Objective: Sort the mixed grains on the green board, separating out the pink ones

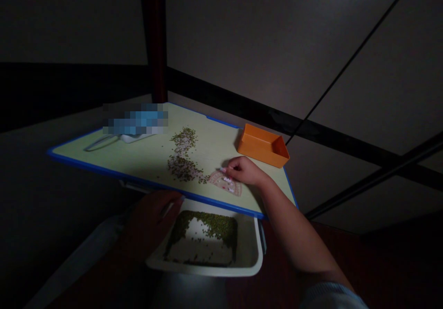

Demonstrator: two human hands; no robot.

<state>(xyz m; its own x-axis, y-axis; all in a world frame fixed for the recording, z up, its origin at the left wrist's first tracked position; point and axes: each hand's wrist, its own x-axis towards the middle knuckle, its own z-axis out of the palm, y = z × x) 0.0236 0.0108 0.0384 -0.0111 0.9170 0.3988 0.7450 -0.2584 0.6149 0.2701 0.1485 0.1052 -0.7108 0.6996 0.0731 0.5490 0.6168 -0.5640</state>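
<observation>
My right hand (243, 169) is closed in a pinch at the upper edge of a pinkish see-through protractor (236, 190), low over the pale board. Just left of it, small green beans (183, 166) lie loose in a long patch. My left hand (161, 209), in deep shadow, is at the left rim of a white plastic tub (256, 263), its fingers curled over the side. More green beans (221, 226) spread over the tub's bottom, thickest along its far side. The tub sits below the board's near edge.
A blue-edged, pale yellow table board (214, 138) stands against the wall. An orange open box (263, 145) is at its right back corner. At the left back lie a blurred-out blue thing (141, 119) and a strap-like loop (100, 143). A dark red post rises behind.
</observation>
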